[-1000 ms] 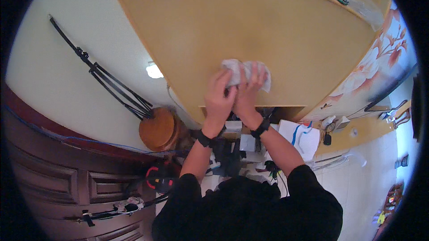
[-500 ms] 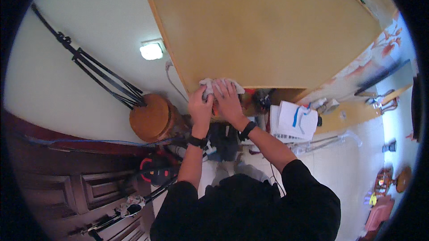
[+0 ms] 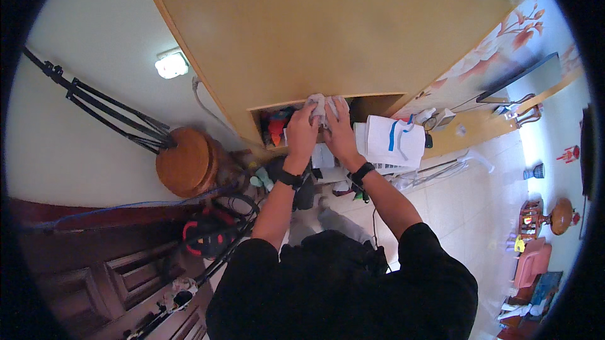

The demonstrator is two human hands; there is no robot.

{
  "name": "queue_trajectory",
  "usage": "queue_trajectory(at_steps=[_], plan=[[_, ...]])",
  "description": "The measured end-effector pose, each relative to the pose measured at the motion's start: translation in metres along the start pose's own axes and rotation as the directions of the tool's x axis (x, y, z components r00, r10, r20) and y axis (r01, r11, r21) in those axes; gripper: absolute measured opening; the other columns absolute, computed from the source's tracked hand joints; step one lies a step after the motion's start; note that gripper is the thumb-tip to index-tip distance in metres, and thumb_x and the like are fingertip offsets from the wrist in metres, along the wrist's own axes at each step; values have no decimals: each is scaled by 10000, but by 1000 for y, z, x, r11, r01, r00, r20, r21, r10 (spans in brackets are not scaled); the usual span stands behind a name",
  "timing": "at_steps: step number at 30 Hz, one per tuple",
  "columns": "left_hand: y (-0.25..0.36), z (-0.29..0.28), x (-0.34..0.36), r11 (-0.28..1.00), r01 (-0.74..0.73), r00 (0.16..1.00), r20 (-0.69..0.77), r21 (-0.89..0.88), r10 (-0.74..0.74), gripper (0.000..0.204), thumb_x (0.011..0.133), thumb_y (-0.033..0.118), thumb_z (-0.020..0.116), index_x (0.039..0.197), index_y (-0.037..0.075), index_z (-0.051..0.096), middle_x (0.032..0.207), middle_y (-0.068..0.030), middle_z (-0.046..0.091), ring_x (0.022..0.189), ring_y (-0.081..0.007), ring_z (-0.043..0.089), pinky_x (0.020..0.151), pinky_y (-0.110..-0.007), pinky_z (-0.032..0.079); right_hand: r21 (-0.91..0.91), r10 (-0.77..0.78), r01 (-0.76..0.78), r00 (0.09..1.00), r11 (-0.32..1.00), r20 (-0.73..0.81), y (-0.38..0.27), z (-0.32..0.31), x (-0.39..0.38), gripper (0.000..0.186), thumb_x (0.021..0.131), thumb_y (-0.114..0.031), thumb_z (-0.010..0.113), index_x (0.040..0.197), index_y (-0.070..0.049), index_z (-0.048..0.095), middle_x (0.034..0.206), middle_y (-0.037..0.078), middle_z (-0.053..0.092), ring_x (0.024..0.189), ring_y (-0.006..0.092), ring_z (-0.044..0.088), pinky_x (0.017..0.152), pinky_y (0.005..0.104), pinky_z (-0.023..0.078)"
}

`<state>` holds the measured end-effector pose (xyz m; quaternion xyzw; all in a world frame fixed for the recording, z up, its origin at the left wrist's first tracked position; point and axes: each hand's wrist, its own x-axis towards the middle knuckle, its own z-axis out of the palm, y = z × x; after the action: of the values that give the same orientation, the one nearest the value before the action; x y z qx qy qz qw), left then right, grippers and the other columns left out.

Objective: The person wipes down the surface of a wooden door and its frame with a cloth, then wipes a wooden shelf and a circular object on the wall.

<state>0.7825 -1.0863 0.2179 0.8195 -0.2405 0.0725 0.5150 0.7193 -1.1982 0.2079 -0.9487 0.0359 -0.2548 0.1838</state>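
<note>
A crumpled pale cloth (image 3: 322, 104) is pressed against the lower edge of the yellowish wooden cabinet panel (image 3: 315, 37). My left hand (image 3: 303, 137) grips its left part with bent fingers. Close beside it, my right hand (image 3: 341, 138) holds the other part, fingers pointing up over the cloth. Both hands lie in front of an open compartment (image 3: 398, 102) under the panel, hiding its middle. Something red (image 3: 275, 131) and dark items show inside, left of my left hand. Each wrist wears a black band.
White papers with a blue strip (image 3: 396, 141) lie just right of my hands. A round wooden stool (image 3: 183, 162) with a black tripod (image 3: 120, 116) on it stands at the left by a lit wall lamp (image 3: 171, 64). A red-and-black machine (image 3: 208, 233) sits lower left, near a dark door (image 3: 69, 289).
Both hands and the cloth have moved right along the panel's lower edge, uncovering the compartment's left end. The whole view has shifted, with the surroundings now further left.
</note>
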Motion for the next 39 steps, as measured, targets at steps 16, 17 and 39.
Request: queue_trajectory(at_steps=[16, 17, 39], plan=[[75, 69, -116, 916, 318, 944, 178, -246, -279, 326, 769, 106, 613, 1069, -2, 544, 977, -175, 601, 835, -290, 597, 739, -330, 466, 449, 66, -157, 975, 880, 212, 54, -102, -114, 547, 726, -10, 612, 1249, -72, 462, 1355, 175, 324, 1242, 363, 334, 997, 384, 332], [82, 84, -123, 939, 250, 960, 188, -236, -208, 332, 770, 106, 610, 1073, -5, 536, 989, -175, 591, 834, -289, 595, 739, -333, 467, 435, 129, -204, 972, 877, 195, 64, -114, -123, 538, 721, 0, 606, 1239, -61, 471, 1342, 179, 344, 1240, 359, 341, 989, 379, 342], [94, 0, -230, 879, 445, 893, 168, -174, -418, 454, 849, 347, 563, 1071, -47, 521, 924, -228, 582, 837, -321, 578, 744, -371, 449, 667, -454, 77, 789, 741, 413, 24, -93, -124, 387, 682, -7, 603, 1068, -22, 578, 1190, 157, 514, 1096, 324, 496, 933, 366, 390]])
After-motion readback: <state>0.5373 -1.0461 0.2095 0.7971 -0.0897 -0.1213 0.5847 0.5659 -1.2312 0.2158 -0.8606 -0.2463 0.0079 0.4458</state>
